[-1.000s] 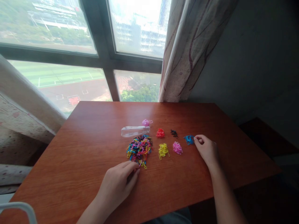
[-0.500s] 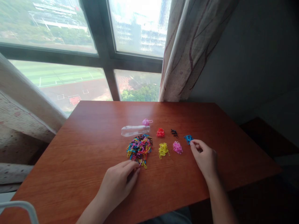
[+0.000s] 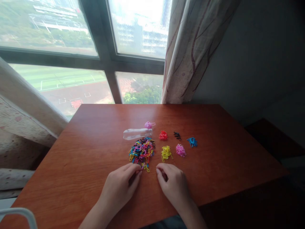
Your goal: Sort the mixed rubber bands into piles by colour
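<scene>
A mixed heap of small coloured rubber bands lies on the table in front of me. At its near edge my left hand rests with thumb and forefinger pinched, touching a pink band beside a few loose yellow ones. My right hand is just right of those, fingers curled, thumb and forefinger tips slightly apart, with nothing visible between them. Sorted piles lie to the right: red bands, black bands, blue bands, yellow bands and pink bands.
Behind the heap a clear plastic bottle lies on its side, with a pink cap by its mouth. The brown wooden table stands against a window with curtains. A white curved bar shows at lower left.
My right hand has left the blue pile and moved left, close to my left hand by the mixed heap. The blue bands stay behind on the table. My left hand has hardly moved.
</scene>
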`<action>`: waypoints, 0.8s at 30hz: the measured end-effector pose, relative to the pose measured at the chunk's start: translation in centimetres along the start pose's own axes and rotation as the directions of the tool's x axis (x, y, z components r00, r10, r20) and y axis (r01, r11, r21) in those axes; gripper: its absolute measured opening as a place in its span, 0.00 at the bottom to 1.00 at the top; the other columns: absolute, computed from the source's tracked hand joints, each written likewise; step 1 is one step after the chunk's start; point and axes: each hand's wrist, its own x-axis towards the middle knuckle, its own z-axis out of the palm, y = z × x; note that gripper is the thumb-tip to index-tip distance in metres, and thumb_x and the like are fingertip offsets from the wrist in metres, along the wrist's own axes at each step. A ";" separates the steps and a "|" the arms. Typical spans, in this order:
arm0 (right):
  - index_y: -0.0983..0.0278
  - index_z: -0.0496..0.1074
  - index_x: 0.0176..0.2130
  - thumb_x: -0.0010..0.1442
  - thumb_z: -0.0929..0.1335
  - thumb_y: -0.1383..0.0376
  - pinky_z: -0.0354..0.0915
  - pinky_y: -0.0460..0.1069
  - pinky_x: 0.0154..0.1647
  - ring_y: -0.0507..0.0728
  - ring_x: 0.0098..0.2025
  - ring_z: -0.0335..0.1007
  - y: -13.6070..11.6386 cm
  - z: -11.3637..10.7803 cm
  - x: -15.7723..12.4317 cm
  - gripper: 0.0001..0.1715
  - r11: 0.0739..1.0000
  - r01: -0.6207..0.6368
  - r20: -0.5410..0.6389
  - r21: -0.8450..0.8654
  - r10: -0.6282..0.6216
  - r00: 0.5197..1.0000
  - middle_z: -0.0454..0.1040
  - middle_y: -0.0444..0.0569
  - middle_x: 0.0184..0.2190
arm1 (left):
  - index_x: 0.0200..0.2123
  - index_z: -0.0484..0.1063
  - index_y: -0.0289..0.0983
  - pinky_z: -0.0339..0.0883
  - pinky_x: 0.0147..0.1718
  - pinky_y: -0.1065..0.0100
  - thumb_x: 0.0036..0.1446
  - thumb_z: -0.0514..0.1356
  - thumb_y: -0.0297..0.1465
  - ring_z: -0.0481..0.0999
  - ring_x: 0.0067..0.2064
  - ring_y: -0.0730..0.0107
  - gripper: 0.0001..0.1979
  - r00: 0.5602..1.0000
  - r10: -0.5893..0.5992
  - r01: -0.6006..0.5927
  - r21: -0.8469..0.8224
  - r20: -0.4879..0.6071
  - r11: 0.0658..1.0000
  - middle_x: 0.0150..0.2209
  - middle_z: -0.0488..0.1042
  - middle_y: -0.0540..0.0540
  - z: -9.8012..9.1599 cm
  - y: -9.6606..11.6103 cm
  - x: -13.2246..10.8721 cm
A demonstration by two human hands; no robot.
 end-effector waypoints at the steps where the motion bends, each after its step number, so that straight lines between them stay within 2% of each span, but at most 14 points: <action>1: 0.60 0.74 0.35 0.64 0.64 0.68 0.59 0.46 0.32 0.54 0.30 0.71 -0.1 0.0 0.1 0.10 1.000 -0.003 0.010 -0.006 0.003 1.000 0.75 0.43 0.27 | 0.38 0.72 0.42 0.67 0.32 0.72 0.65 0.53 0.30 0.78 0.33 0.70 0.08 1.000 0.013 -0.013 0.008 -0.004 1.000 0.34 0.78 0.50 0.1 0.1 0.0; 6: 0.59 0.73 0.35 0.64 0.64 0.69 0.57 0.47 0.33 0.54 0.31 0.70 -0.1 -0.1 0.2 0.09 1.000 -0.015 0.033 -0.006 0.015 0.999 0.75 0.43 0.28 | 0.39 0.72 0.42 0.66 0.31 0.70 0.64 0.54 0.30 0.78 0.33 0.67 0.07 0.995 0.098 -0.101 0.166 0.029 0.981 0.34 0.78 0.50 0.3 1.4 0.6; 8: 0.60 0.73 0.35 0.64 0.63 0.69 0.57 0.47 0.34 0.54 0.31 0.70 -0.1 -0.1 0.2 0.09 1.000 -0.010 0.034 -0.007 0.010 0.999 0.75 0.43 0.28 | 0.36 0.72 0.42 0.64 0.29 0.69 0.62 0.57 0.33 0.78 0.32 0.64 0.04 0.996 0.076 -0.086 0.258 0.049 0.962 0.32 0.77 0.50 0.4 2.1 1.0; 12: 0.60 0.73 0.35 0.64 0.64 0.70 0.58 0.47 0.34 0.54 0.31 0.71 -0.1 0.0 0.1 0.10 1.000 0.000 0.032 -0.013 0.001 0.999 0.76 0.44 0.29 | 0.31 0.71 0.41 0.61 0.27 0.68 0.60 0.60 0.35 0.78 0.32 0.63 0.06 0.998 0.011 -0.032 0.368 0.059 0.929 0.30 0.77 0.49 0.6 3.2 1.5; 18: 0.59 0.73 0.36 0.64 0.64 0.70 0.58 0.46 0.34 0.54 0.31 0.71 0.0 0.0 0.0 0.09 1.000 0.000 0.034 -0.013 0.000 0.999 0.76 0.43 0.29 | 0.31 0.70 0.40 0.58 0.28 0.68 0.66 0.52 0.31 0.76 0.31 0.64 0.10 0.999 0.002 -0.017 0.390 0.037 0.921 0.29 0.76 0.49 1.0 3.4 1.4; 24: 0.59 0.72 0.36 0.65 0.63 0.69 0.57 0.47 0.35 0.55 0.32 0.70 -0.2 -0.2 -0.1 0.09 1.000 -0.014 0.046 0.001 0.014 0.999 0.75 0.44 0.30 | 0.34 0.71 0.41 0.59 0.28 0.67 0.65 0.52 0.28 0.77 0.31 0.63 0.09 1.000 0.001 -0.012 0.365 0.030 0.931 0.31 0.77 0.49 1.0 3.3 1.0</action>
